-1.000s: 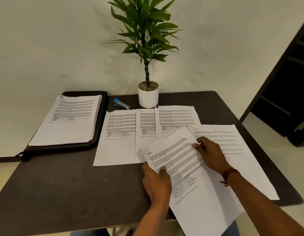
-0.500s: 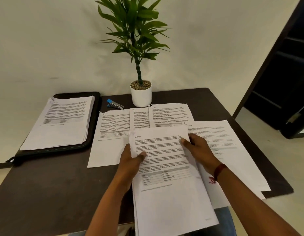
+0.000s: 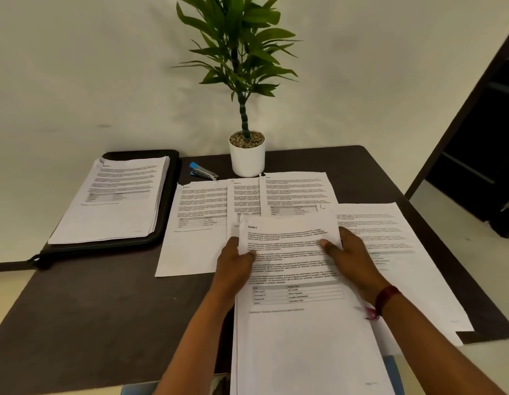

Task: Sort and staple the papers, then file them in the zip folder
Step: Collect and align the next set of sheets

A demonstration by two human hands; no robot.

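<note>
On zip folder (image 3: 173, 195): paper stack (image 3: 116, 201); hands (image 3: 236, 266) (image 3: 353, 258) pinch sheets (image 3: 299, 323).

Front sheet (image 3: 304, 337): bold heading top left, reads "Section" plus one character, character unclear. Body paragraphs too blurred to read. Table (image 3: 299, 295) on same sheet: right column looks like "Demo Purposes" and "Sample Only", not certain; code-like entry above them, illegible; left column illegible. Stack (image 3: 113, 206) on folder (image 3: 173, 178): short bold heading, unreadable. Spread sheets (image 3: 196, 246) behind: print and tables too small to read.
</note>
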